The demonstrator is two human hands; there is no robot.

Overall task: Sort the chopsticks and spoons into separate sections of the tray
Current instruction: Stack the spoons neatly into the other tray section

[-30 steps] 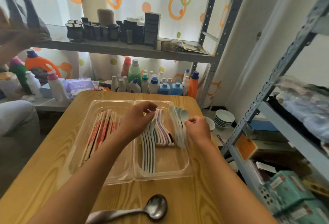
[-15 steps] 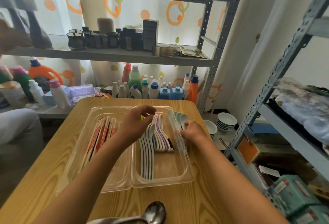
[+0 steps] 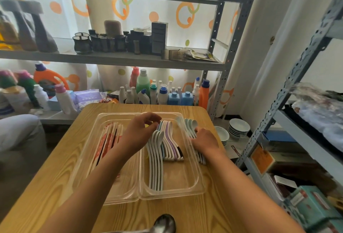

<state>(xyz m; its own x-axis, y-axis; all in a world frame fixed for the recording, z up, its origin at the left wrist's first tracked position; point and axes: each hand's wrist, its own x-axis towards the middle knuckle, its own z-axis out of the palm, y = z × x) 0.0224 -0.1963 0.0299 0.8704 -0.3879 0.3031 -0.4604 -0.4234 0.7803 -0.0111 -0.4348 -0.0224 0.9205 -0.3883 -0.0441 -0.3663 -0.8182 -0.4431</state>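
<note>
The wooden surface (image 3: 55, 186) carries a clear two-section tray (image 3: 141, 195) at its middle. In the tray's left section lie the chopsticks (image 3: 107, 140), red and white, side by side lengthwise. The right section holds two rows of ceramic spoons (image 3: 161, 151), white, blue and purple, nested on edge. A further row of pale spoons (image 3: 190, 125) lies on the surface just beside the tray's right wall. The right hand (image 3: 205, 141) rests on this outer row, its grip curled round the handles. The left hand (image 3: 141, 132) hovers over the spoons in the right section, fingers loosely curled, holding nothing visible. A metal spoon (image 3: 164, 223) lies at the surface's near edge.
</note>
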